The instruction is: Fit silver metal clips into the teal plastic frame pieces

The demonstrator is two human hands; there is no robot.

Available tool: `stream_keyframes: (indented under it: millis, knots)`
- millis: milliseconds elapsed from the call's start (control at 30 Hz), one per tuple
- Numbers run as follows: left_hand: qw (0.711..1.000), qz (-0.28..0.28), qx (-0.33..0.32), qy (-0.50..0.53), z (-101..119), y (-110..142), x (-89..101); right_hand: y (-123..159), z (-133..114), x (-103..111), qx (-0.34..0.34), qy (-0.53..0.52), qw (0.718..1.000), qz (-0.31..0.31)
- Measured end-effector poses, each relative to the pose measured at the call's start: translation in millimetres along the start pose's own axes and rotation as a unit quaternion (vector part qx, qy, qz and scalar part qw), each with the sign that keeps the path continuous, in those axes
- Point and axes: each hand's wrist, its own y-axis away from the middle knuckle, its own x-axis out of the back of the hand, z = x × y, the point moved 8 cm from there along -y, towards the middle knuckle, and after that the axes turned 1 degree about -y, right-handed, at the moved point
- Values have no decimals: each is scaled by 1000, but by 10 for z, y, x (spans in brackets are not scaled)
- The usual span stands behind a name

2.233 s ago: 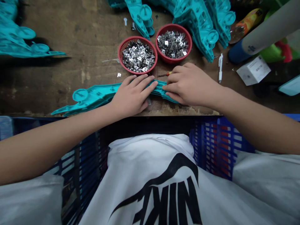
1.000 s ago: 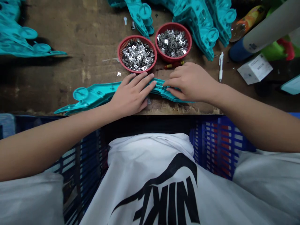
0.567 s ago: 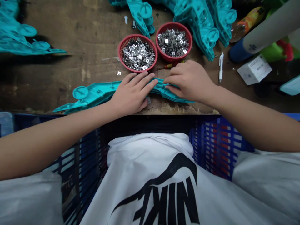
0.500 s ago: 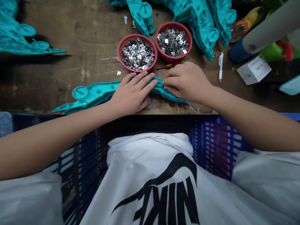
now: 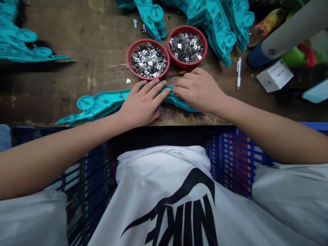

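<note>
A long teal plastic part (image 5: 102, 100), apparently several thin layers stacked, lies along the table's front edge. My left hand (image 5: 140, 104) rests flat over its middle, fingers stretched out and a little apart. Farther right, my right hand (image 5: 198, 90) has its fingers bent and pinched at the part's upper surface. Whatever those fingertips hold is hidden. Just beyond the hands stand two red baskets, the left one (image 5: 130, 65) and the right one (image 5: 184, 65), both full of small metal clips (image 5: 150, 59). A single loose clip (image 5: 128, 81) lies left of them.
More teal parts (image 5: 214, 27) lie at the back, with others (image 5: 23, 44) at the far left. A thin screwdriver (image 5: 181, 72) is by the right hand. Rightward are a white pen (image 5: 238, 73), a small white box (image 5: 275, 77) and a bottle (image 5: 266, 27). Blue crates (image 5: 230, 160) flank my lap.
My right hand has shifted slightly left along the teal part, its fingers closer to my left hand. The left hand stays in place on the part. The whole view has shifted slightly.
</note>
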Motion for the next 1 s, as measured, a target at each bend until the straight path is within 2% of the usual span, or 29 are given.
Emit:
stream_keyframes:
  millis: [167, 533, 833, 1000]
  knots:
    - [1000, 3, -4, 0, -2, 0, -2, -5, -8, -9, 2, 11, 1000, 10]
    - [1000, 5, -7, 3, -2, 4, 3, 0, -4, 2, -11, -8, 1000, -13]
    - [1000, 4, -9, 1, 0, 3, 2, -4, -14, -22, 15, 12, 999, 33]
    - [1000, 10, -9, 12, -6, 8, 2, -28, 23, -48, -11, -15, 1000, 17]
